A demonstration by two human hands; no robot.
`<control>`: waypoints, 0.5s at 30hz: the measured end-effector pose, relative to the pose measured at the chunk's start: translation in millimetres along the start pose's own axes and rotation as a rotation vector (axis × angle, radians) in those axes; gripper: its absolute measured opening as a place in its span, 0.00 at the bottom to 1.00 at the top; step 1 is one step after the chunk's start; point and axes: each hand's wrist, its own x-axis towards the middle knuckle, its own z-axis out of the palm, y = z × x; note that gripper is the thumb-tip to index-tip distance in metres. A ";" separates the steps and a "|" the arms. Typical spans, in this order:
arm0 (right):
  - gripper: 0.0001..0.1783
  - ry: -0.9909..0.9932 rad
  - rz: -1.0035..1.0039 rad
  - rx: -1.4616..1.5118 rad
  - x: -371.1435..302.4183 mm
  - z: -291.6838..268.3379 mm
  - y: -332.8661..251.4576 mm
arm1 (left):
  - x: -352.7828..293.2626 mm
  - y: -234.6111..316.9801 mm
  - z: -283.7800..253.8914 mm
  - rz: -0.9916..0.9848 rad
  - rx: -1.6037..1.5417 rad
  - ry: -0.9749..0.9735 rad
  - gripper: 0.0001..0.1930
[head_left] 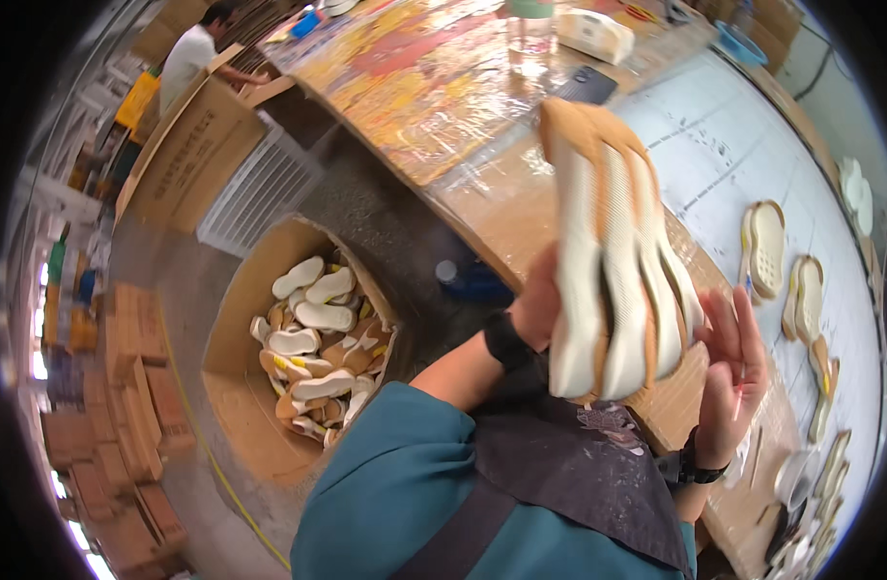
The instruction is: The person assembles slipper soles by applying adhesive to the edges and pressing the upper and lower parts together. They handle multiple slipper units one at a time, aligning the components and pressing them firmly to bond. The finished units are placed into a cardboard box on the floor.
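Note:
Raised in front of my chest is a bundle of several shoe soles [617,261], cream-white along the sidewalls and tan at the edges, pressed side by side and standing on end. My left hand [537,302] grips the bundle from its left side; the soles hide most of its fingers. On the other side, my right hand [731,372] is open with its fingers stretched upward, close to the lower right of the soles. Whether its fingertips touch them I cannot tell. Farther right, single soles [767,249] lie spaced out on the white tabletop [709,145].
A cardboard box [255,435] filled with loose soles stands on the floor at left. On the paint-stained table [395,87] are a clear jar [530,39], a phone [586,85] and a tissue pack [595,36]. Another person [194,58] works at the far left. A white cup [796,476] is lower right.

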 end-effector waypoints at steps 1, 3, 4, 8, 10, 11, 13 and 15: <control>0.38 0.007 -0.031 -0.001 2.9 -4.8 10.0 | -6.6 13.2 -3.1 0.095 -0.023 0.007 0.28; 0.34 -0.003 -0.048 0.022 11.9 -11.4 20.5 | -30.4 54.8 -1.0 0.375 -0.052 -0.052 0.30; 0.33 -0.001 -0.028 0.028 18.1 -12.9 20.0 | -41.2 76.0 2.8 0.513 -0.092 -0.110 0.30; 0.33 0.104 0.049 0.158 30.7 -17.2 45.1 | -78.7 148.7 20.7 0.949 -0.430 -0.709 0.33; 0.32 0.136 0.133 0.231 38.6 -18.1 56.6 | -86.6 167.3 28.0 1.018 -0.469 -1.058 0.35; 0.30 0.160 0.147 0.233 41.8 -16.3 57.3 | -80.2 170.8 23.9 1.081 -0.334 -1.168 0.41; 0.24 0.202 0.155 0.202 49.0 -17.2 61.6 | -65.8 169.9 7.0 0.911 -0.197 -1.172 0.46; 0.17 0.275 0.178 0.167 53.5 -31.6 75.9 | -34.1 158.6 -3.8 0.731 -0.198 -1.018 0.46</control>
